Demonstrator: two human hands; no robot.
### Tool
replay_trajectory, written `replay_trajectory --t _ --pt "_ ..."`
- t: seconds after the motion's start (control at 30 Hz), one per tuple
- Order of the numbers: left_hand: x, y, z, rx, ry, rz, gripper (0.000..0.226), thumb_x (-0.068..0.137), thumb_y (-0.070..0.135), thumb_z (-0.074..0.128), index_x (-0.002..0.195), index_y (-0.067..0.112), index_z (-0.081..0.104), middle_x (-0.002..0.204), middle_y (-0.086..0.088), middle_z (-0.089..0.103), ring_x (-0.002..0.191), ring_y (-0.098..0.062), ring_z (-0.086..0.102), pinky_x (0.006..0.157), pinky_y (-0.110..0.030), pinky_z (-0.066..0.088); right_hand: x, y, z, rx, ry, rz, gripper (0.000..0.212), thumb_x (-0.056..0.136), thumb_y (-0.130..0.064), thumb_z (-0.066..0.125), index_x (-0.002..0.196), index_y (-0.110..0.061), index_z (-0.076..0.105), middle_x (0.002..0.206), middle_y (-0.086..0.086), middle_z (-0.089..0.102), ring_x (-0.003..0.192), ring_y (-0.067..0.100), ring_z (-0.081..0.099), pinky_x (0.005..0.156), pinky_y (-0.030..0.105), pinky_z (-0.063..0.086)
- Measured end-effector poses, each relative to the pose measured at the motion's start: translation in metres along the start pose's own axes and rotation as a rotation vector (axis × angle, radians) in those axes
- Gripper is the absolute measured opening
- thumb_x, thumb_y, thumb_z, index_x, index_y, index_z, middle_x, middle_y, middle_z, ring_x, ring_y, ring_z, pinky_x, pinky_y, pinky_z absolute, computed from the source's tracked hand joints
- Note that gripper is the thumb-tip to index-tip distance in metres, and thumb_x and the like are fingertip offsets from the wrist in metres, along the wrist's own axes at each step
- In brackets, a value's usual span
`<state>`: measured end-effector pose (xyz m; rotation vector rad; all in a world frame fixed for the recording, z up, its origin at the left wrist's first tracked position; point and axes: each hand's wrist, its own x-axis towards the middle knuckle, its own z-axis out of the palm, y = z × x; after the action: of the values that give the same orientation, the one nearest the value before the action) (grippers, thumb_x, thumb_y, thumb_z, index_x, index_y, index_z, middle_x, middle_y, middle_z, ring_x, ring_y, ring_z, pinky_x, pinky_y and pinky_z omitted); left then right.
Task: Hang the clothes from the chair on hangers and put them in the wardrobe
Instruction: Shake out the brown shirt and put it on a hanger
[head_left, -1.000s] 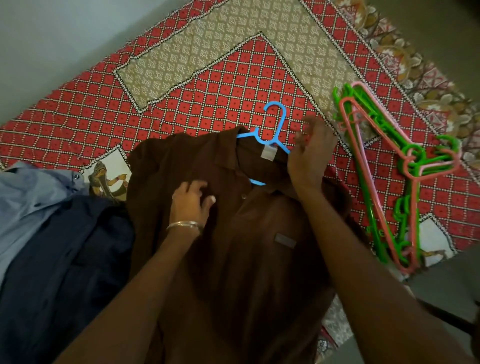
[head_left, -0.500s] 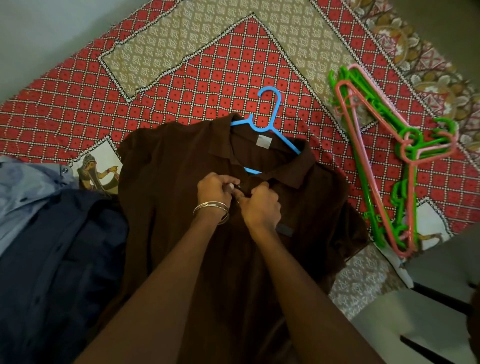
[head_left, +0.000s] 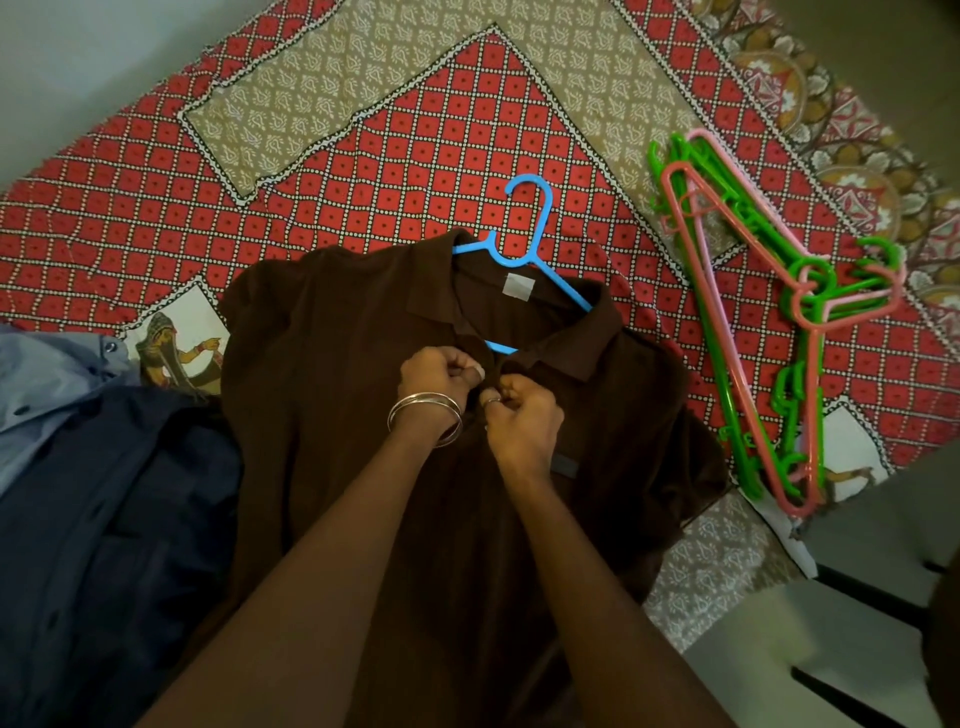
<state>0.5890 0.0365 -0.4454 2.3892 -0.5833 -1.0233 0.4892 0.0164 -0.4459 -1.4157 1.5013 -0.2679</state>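
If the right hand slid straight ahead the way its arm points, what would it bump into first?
Probably the brown shirt's collar just ahead of the right hand, then the blue hanger inside the neck; depth is hard to judge.

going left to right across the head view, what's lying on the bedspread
light blue shirt → navy garment → brown polo shirt, with the left hand then the right hand pinching its placket and the blue hanger in its collar → pile of green and pink hangers
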Motion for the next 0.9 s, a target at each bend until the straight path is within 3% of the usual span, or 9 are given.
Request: replay_trajectory --t 0.1,0.23,0.33,0.43,0.5,0.6,0.7,0.9 --pt "0.001 0.003 -0.002 -0.082 -0.033 -0.023 0.007 0.085 0.012 0.069 0.088 0.006 0.073 0.077 -0.001 0.066 0.070 -0.010 0.057 0.072 -0.019 0.045 0.004 0.003 0.001 0.120 -0.005 0.066 0.004 0.086 -0.010 0.066 0.085 -0.009 0.070 0.066 -0.001 0.065 0.061 0.011 0.062 0.064 0.031 0.056" --pt "0.002 0.001 -0.004 -0.132 -0.052 -0.055 0.004 0.084 0.010 0.069 0.086 0.008 0.072 0.067 0.008 0.060 0.062 -0.006 0.055 0.074 -0.024 0.049 0.002 0.004 -0.005 0.369 -0.093 0.210 0.012 0.093 -0.008 0.059 0.093 -0.018 0.065 0.078 -0.001 0.066 0.063 0.007 0.063 0.064 0.027 0.056" --pt "0.000 0.001 -0.005 -0.084 -0.078 -0.032 0.006 0.085 0.010 0.068 0.088 0.007 0.073 0.066 0.010 0.058 0.062 -0.002 0.052 0.068 -0.015 0.043 0.005 0.006 -0.013 0.519 -0.200 0.255 0.019 0.099 -0.007 0.048 0.095 -0.012 0.065 0.083 0.005 0.065 0.066 0.011 0.062 0.063 0.026 0.054" --pt "-0.002 0.003 -0.007 -0.058 -0.066 -0.016 0.007 0.085 0.008 0.068 0.090 0.007 0.073 0.073 0.001 0.063 0.058 -0.001 0.051 0.058 -0.005 0.041 0.010 0.004 -0.018 0.489 -0.261 0.250 0.008 0.094 -0.007 0.058 0.097 -0.009 0.065 0.085 0.007 0.067 0.068 0.014 0.065 0.065 0.028 0.056" --pt "-0.005 0.004 -0.006 -0.068 -0.053 -0.030 0.009 0.086 0.009 0.067 0.092 0.007 0.074 0.081 -0.008 0.069 0.061 -0.008 0.058 0.070 -0.016 0.051 0.013 0.002 -0.020 0.477 -0.284 0.274 0.008 0.088 -0.006 0.067 0.096 -0.007 0.065 0.083 0.009 0.069 0.066 0.014 0.066 0.065 0.030 0.057" --pt "-0.009 0.003 -0.006 -0.127 -0.071 -0.091 0.012 0.089 0.019 0.065 0.092 0.011 0.074 0.088 -0.008 0.071 0.082 -0.019 0.065 0.082 -0.027 0.052 0.016 0.000 -0.021 0.421 -0.287 0.297 0.013 0.085 -0.007 0.070 0.096 -0.005 0.064 0.080 0.009 0.069 0.063 0.014 0.067 0.062 0.028 0.057" --pt "-0.012 0.002 -0.008 -0.203 -0.138 -0.135 0.012 0.083 0.032 0.072 0.080 0.021 0.072 0.079 0.004 0.067 0.079 -0.012 0.063 0.077 -0.026 0.051 0.014 0.000 -0.017 0.365 -0.234 0.286 0.010 0.086 -0.008 0.069 0.095 -0.009 0.064 0.083 0.007 0.070 0.062 0.011 0.067 0.057 0.023 0.055" --pt "-0.005 0.012 -0.009 -0.107 -0.036 -0.116 0.011 0.085 0.017 0.069 0.091 0.008 0.073 0.084 -0.003 0.066 0.071 -0.011 0.057 0.068 -0.021 0.043 0.007 -0.004 -0.009 0.318 -0.162 0.241 0.009 0.083 -0.007 0.072 0.087 -0.011 0.065 0.084 0.010 0.070 0.061 0.010 0.065 0.058 0.023 0.056"
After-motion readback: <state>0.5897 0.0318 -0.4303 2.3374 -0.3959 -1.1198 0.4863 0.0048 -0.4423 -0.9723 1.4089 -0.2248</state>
